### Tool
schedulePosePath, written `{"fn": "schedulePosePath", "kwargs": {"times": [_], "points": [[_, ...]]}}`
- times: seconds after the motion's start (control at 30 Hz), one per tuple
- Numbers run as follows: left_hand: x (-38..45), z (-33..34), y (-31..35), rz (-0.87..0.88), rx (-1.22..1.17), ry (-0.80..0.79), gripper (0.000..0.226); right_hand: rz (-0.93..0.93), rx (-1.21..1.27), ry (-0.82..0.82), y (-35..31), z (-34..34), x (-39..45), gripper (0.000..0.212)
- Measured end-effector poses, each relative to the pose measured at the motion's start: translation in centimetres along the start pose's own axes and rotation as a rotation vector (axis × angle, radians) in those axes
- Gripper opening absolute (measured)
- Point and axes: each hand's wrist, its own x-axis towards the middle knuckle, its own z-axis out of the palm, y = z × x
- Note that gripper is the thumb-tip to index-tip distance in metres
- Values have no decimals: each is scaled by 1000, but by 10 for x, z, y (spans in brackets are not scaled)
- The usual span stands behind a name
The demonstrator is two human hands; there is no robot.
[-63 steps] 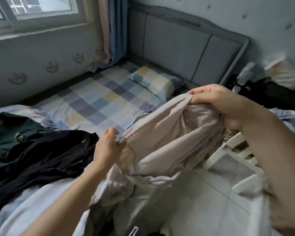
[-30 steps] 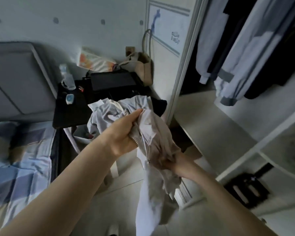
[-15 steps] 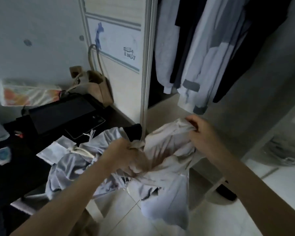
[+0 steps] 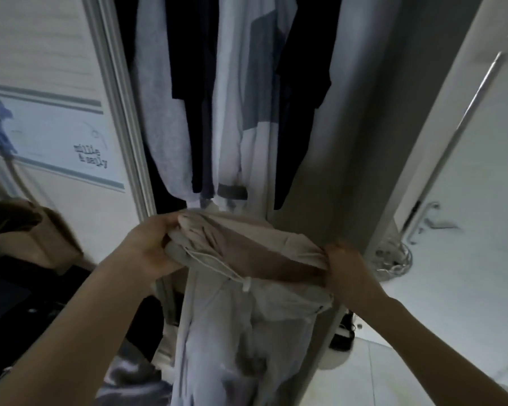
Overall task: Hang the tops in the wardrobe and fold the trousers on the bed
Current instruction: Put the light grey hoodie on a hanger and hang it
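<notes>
Since half a second ago, both hands have spread apart and pulled the beige top (image 4: 247, 253) taut between them; view has swung to face the wardrobe (image 4: 358, 142) head-on.

Beige top: held out in front of the open wardrobe, upper edge stretched roughly level, left end a little higher. Body of the garment hangs down below the hands, pale and creased. White drawcord (image 4: 217, 266) trails across the front, ending in a small white toggle.

Left hand (image 4: 148, 247): grip closed, fingers curled over the bunched left end of the top.
Right hand (image 4: 345, 266): grip closed, fingers pinching the right end.

Behind and above the top: hanging clothes inside the wardrobe, namely a grey sweatshirt (image 4: 159, 112), a dark garment (image 4: 194, 83), a white-and-grey jacket (image 4: 247, 112) and another dark piece (image 4: 302, 83). Their hems end just above the stretched edge.

Left: sliding wardrobe door (image 4: 56, 142) with grey stripes and small lettering. Brown bag (image 4: 33, 230) stands on a dark counter (image 4: 12, 294) below it. Right: white door (image 4: 467, 142) with metal handle (image 4: 423, 221); pale tiled floor (image 4: 393, 361).
</notes>
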Motion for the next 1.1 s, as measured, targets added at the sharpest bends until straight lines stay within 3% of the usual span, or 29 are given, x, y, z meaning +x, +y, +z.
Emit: {"fn": "schedulePosePath", "kwargs": {"times": [0.1, 0.2, 0.3, 0.47, 0.63, 0.77, 0.87, 0.97, 1.1], "points": [[14, 23, 48, 132, 83, -50, 32, 35, 110, 71, 3, -23, 25, 11], [26, 43, 103, 208, 231, -66, 13, -22, 270, 222, -10, -57, 61, 6], [36, 60, 152, 308, 385, 36, 33, -119, 389, 361, -29, -97, 98, 8], [58, 88, 214, 584, 409, 242, 33, -249, 445, 454, -63, -155, 150, 5], [72, 116, 257, 614, 307, 132, 18, -287, 548, 460, -98, -220, 193, 23], [85, 131, 275, 636, 309, 112, 20, -315, 678, 793, -130, -293, 220, 15], [91, 132, 286, 607, 359, 96, 17, -253, 601, 965, -147, -346, 257, 19], [102, 119, 294, 571, 425, 102, 15, -152, 457, 922, -160, -384, 307, 20], [120, 99, 311, 626, 512, 183, 24, -52, 338, 733, -169, -405, 370, 32]]}}
